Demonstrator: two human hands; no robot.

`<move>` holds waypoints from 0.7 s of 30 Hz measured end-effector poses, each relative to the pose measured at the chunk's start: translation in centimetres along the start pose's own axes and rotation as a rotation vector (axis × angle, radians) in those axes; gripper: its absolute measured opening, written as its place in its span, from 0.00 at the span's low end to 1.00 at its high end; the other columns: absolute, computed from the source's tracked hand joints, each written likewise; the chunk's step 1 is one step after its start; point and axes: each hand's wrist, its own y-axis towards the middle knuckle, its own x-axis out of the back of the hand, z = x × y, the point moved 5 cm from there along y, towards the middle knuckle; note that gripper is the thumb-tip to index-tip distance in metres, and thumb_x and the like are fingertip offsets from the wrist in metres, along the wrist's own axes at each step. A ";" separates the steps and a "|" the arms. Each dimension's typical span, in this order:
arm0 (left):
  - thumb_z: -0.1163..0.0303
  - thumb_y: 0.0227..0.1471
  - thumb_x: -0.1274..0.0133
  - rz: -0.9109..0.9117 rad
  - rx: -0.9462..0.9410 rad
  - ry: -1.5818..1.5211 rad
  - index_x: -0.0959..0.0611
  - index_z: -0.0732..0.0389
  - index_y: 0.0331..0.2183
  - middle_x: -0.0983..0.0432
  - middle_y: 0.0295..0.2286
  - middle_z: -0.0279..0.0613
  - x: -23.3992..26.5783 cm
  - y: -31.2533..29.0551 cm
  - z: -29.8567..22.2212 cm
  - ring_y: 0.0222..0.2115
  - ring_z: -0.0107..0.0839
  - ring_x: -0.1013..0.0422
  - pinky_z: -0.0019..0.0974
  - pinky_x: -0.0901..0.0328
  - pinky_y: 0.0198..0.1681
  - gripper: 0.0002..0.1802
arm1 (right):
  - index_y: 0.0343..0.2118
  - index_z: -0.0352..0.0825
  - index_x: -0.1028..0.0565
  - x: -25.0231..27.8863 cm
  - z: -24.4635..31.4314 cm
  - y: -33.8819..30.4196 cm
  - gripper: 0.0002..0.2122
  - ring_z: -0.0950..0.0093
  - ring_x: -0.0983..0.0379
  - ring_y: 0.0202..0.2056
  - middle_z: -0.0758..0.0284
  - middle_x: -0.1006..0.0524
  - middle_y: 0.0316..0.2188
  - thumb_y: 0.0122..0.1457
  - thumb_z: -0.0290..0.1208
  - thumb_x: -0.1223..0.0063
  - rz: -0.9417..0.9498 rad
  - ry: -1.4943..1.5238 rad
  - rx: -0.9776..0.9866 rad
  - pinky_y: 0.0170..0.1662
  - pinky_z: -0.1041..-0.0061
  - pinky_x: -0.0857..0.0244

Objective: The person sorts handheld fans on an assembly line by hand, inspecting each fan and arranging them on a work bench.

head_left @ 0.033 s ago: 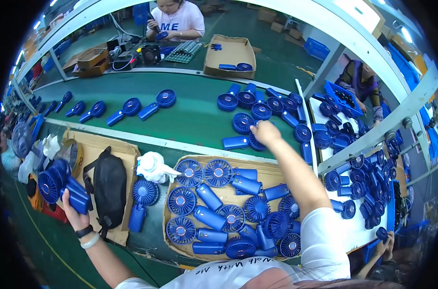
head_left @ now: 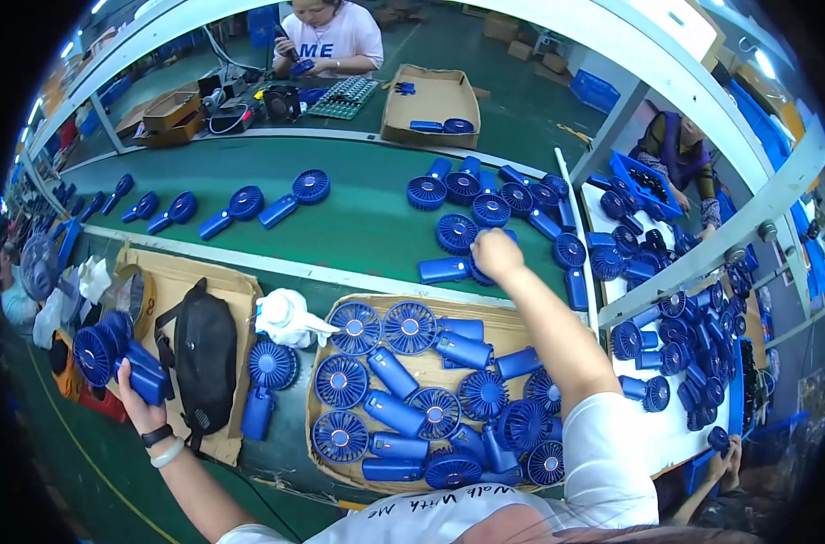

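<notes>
My left hand (head_left: 140, 404) is closed around the blue handles of handheld fans (head_left: 148, 374), held up at the left with their round heads pointing away from me. At least two seem bunched together; the exact number is hidden. My right hand (head_left: 497, 255) reaches over the green conveyor belt (head_left: 358, 231) with its fingers curled down on the round head of a blue handheld fan (head_left: 442, 270). That fan lies on the belt, its handle pointing left. My fingertips are partly hidden behind the hand. More fans (head_left: 456, 233) lie close beyond it.
A cardboard tray (head_left: 325, 467) full of blue fans stands before me. Left of it are a lone fan (head_left: 273, 364), a white figure (head_left: 290, 316) and a black pouch (head_left: 204, 358) on cardboard. A white table (head_left: 632, 363) of fans is right. Co-workers (head_left: 335, 41) sit beyond.
</notes>
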 end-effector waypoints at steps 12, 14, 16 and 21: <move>0.54 0.41 0.41 -0.130 0.234 0.098 0.28 0.59 0.40 0.29 0.35 0.40 7.0 2.3 3.7 0.34 0.35 0.30 0.36 0.34 0.40 0.27 | 0.51 0.38 0.36 -1.5 0.2 -5.2 0.24 0.59 0.35 0.50 0.51 0.31 0.47 0.60 0.50 0.71 0.536 0.210 -0.235 0.52 0.62 0.42; 0.54 0.41 0.40 -0.224 0.081 0.290 0.26 0.61 0.38 0.28 0.36 0.39 9.0 3.6 3.1 0.34 0.32 0.31 0.35 0.35 0.40 0.26 | 0.46 0.38 0.33 -1.1 -3.0 -6.9 0.23 0.55 0.34 0.47 0.50 0.30 0.44 0.58 0.51 0.64 0.474 0.153 -0.324 0.53 0.63 0.43; 0.63 0.43 0.40 -0.330 -0.236 0.428 0.25 0.64 0.38 0.28 0.35 0.38 7.0 2.5 1.4 0.35 0.28 0.32 0.33 0.36 0.39 0.21 | 0.43 0.36 0.35 0.2 -6.3 -8.8 0.21 0.54 0.31 0.41 0.50 0.28 0.40 0.51 0.44 0.47 0.394 0.052 -0.341 0.50 0.63 0.40; 0.66 0.49 0.46 -0.174 -0.397 0.042 0.33 0.69 0.49 0.29 0.41 0.45 -2.1 -4.6 -1.6 0.39 0.32 0.31 0.32 0.35 0.43 0.28 | 0.51 0.32 0.43 5.2 -7.5 -12.7 0.23 0.70 0.30 0.30 0.56 0.29 0.39 0.52 0.27 0.52 0.197 1.796 -0.383 0.31 0.71 0.33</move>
